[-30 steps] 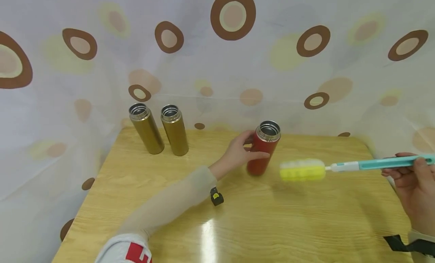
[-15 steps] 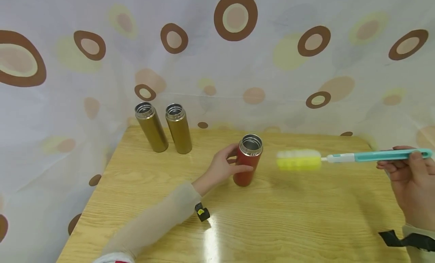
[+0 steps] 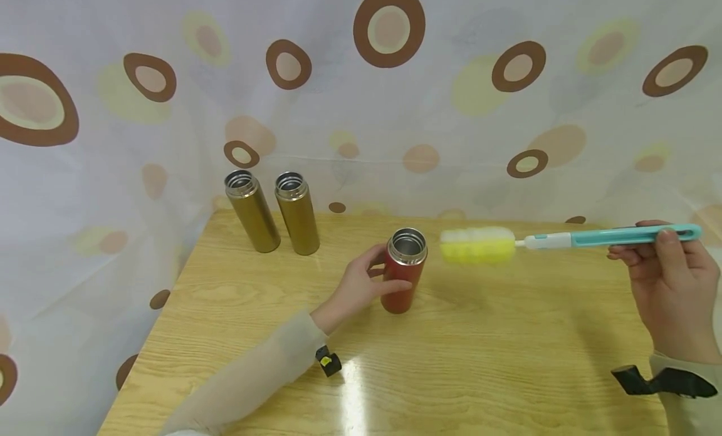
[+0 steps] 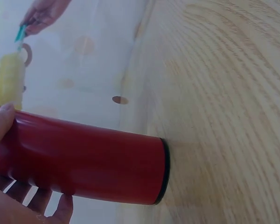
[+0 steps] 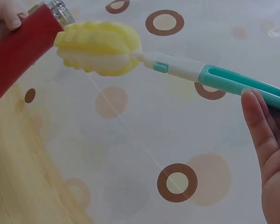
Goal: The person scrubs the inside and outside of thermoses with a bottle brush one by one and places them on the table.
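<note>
My left hand [image 3: 361, 285] grips a red thermos bottle [image 3: 402, 282] near the middle of the table, thumb in front and fingers behind. Its steel mouth is uncapped and faces up; in the left wrist view the bottle's dark base [image 4: 163, 171] is right at the tabletop. My right hand [image 3: 674, 279] holds a bottle brush [image 3: 603, 237] by its teal handle, thumb along the near side. The brush lies roughly level in the air, and its yellow and white sponge head [image 5: 100, 49] points left, just right of the bottle's mouth.
Two gold thermos bottles [image 3: 252, 217], both uncapped, stand upright side by side at the table's back left. The wooden table [image 3: 479, 373] ends at a patterned curtain [image 3: 451, 110] behind. Each wrist wears a black strap [image 3: 665, 383].
My left hand has brought the red bottle leftward and nearer to me. The right hand has carried the brush a little left and up, closer to the bottle's mouth.
</note>
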A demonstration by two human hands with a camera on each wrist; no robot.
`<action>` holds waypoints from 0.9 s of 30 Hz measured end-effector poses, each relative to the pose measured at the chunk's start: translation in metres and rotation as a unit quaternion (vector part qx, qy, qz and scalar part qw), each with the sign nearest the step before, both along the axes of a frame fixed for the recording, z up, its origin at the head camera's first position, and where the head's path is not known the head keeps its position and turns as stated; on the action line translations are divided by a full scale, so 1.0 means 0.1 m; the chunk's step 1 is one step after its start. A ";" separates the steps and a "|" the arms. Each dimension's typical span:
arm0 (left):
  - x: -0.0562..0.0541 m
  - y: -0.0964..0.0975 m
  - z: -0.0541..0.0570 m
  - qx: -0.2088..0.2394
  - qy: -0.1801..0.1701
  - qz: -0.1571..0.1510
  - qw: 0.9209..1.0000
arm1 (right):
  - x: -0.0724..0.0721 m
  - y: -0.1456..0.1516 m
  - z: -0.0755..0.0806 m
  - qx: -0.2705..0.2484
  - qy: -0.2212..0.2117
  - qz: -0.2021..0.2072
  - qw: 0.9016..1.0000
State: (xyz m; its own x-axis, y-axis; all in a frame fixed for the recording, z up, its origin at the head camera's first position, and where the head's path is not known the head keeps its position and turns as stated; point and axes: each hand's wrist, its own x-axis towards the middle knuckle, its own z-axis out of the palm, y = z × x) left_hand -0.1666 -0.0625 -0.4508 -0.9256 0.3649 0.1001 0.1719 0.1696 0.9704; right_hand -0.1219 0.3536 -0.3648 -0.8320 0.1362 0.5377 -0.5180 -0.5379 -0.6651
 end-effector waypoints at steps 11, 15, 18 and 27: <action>0.03 -0.01 -0.03 -0.006 -0.006 -0.011 1.000 | -0.14 -0.23 0.29 -0.014 0.004 -0.009 1.000; 0.03 -0.01 -0.04 -0.006 -0.007 -0.019 1.000 | -0.15 -0.30 0.37 0.024 0.001 -0.006 1.000; 0.03 -0.02 -0.04 -0.005 -0.007 -0.024 1.000 | -0.15 -0.37 0.43 0.053 0.000 -0.005 0.999; 0.02 -0.04 -0.04 0.000 -0.009 -0.032 0.999 | -0.23 -0.54 0.63 0.060 0.020 0.028 0.998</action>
